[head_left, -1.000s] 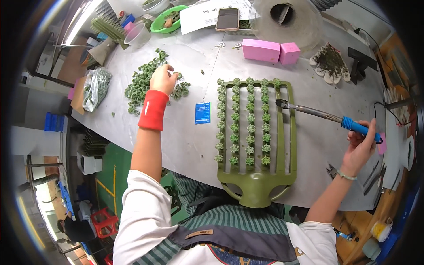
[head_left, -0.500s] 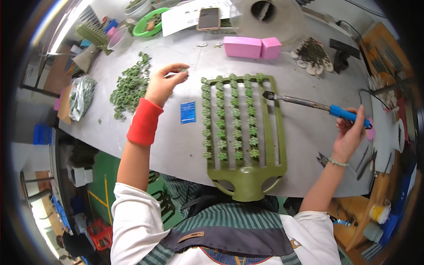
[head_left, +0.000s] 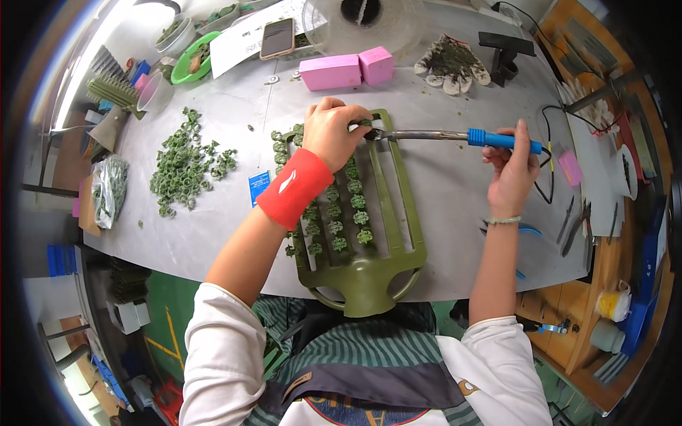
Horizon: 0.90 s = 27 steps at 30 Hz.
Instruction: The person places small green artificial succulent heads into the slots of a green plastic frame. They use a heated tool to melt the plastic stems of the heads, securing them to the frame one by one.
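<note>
Loose green succulent-like rosettes are heaped at left of frame. At upper centre, one small rosette (mostly hidden) is seemingly pinched by the left hand over an olive-green slatted panel. At right, a blue-handled soldering iron is gripped by the right hand.
</note>
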{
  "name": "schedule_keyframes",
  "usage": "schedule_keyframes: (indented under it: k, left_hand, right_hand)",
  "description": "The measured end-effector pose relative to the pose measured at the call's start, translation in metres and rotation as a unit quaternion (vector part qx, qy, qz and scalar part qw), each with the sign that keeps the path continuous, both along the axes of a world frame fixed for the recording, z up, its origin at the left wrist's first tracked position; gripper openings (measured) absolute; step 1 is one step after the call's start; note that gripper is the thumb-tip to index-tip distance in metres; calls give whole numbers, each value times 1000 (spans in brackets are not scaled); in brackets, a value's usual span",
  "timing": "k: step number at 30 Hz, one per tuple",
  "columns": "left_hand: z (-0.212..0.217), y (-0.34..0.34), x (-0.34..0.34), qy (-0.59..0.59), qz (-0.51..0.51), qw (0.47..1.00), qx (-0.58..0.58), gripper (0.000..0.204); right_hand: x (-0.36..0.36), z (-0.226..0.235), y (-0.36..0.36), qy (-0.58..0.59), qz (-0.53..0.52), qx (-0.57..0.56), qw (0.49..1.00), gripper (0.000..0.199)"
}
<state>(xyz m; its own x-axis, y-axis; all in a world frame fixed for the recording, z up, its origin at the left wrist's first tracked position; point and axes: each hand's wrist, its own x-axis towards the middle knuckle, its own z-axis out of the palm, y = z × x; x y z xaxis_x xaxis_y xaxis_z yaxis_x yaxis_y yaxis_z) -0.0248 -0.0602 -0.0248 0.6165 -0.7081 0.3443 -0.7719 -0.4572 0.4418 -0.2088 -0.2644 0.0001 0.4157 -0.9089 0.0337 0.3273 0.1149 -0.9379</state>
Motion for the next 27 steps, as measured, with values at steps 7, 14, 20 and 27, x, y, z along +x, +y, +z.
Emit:
schedule_keyframes:
  k: [7,14,20,27]
  left_hand:
    - [-2,4,4,-11,12,999,30,20]
    - [7,13,16,73,-64,994,-46,24]
    - [3,161,120,-3,239,965,106,22]
    - [-11,226,132,-9,254,959,128,31]
  right_hand:
    - [2,4,2,28,17,-29,999,39]
    - [-20,18,-8,38,-32,-15,999,36]
    - [-16,24,3,39,-14,-18,999,36]
    - [-15,27,6,42,-12,-26,999,36]
